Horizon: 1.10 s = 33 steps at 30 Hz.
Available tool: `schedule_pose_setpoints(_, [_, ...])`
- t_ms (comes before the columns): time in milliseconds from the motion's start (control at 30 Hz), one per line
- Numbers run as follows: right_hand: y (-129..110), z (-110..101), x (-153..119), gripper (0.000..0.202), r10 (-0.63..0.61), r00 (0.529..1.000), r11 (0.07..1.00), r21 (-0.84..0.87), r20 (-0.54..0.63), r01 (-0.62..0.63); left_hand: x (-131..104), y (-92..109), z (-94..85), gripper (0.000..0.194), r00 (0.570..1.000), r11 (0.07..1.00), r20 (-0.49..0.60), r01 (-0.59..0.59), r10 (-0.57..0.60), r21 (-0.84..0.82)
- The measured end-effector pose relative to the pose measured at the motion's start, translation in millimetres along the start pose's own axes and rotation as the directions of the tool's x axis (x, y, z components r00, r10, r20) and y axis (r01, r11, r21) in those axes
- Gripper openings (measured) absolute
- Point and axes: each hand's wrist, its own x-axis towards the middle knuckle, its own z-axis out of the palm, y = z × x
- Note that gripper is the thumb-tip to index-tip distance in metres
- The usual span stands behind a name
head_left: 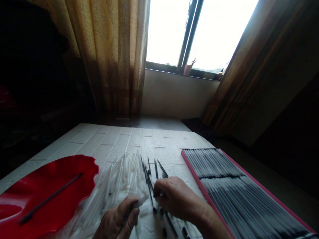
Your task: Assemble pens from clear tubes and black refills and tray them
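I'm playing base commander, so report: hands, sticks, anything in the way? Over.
Left hand pinching white tube. Right hand at dark sticks, grip unclear. Red tray left, pink box right, neither between the hands.

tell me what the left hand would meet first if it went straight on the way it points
Probably the dark thin sticks lying just ahead of the left hand, with the right hand beyond. Depth is unclear, so it might pass above the sticks.

Ahead of you, a bright window [165, 33] stands between a left curtain [117, 49] and a right curtain [251, 66]. You face a pink cup [186, 70] at its lower edge, above a pale wall [174, 94].
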Motion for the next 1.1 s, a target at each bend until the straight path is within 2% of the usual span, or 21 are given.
schedule_pose_setpoints(67, [-0.5, -7.7, -2.1, 0.016, -0.006, 0.998, 0.985, 0.173, -0.055, 0.015, 1.2, 0.6, -1.1, 0.023, 0.999, 0.999, -0.001, -0.032, 0.032, 0.021])
schedule_pose_setpoints(167, [-1.2, -13.7, -4.8, 0.014, -0.082, 0.988, 0.910, 0.394, -0.131, 0.128, 3.9, 3.9, -2.3, 0.025, 0.999, 0.999, 0.010, -0.033, 0.032, 0.019])
schedule_pose_setpoints(267, [-2.0, -13.2, -6.2, 0.013, -0.136, 0.978, 0.850, 0.489, -0.156, 0.196, 5.9, 6.7, -2.9, 0.024, 0.999, 1.000, 0.022, -0.030, 0.030, 0.008])
schedule_pose_setpoints(533, [-3.5, -8.5, -5.4, 0.011, -0.162, 0.975, 0.844, 0.491, -0.151, 0.216, 3.9, 0.4, -2.0, 0.023, 0.999, 0.999, 0.029, -0.040, 0.040, 0.012])
schedule_pose_setpoints(700, [-5.1, -8.0, -5.2, 0.012, -0.167, 0.968, 0.835, 0.495, -0.188, 0.240, 6.1, 2.8, -4.4, 0.022, 0.995, 0.995, 0.038, -0.088, 0.087, 0.038])
schedule_pose_setpoints(900, [-4.8, -7.2, -5.5, 0.012, -0.192, 0.962, 0.844, 0.467, -0.196, 0.263, 7.9, 1.3, -8.6, 0.027, 0.985, 0.993, 0.139, -0.107, 0.099, 0.049])
schedule_pose_setpoints(1100, [-4.3, -7.1, -6.1, 0.012, -0.210, 0.957, 0.858, 0.431, -0.201, 0.279, 9.3, -2.7, -8.0, 0.028, 0.982, 0.993, 0.160, -0.107, 0.098, 0.047])
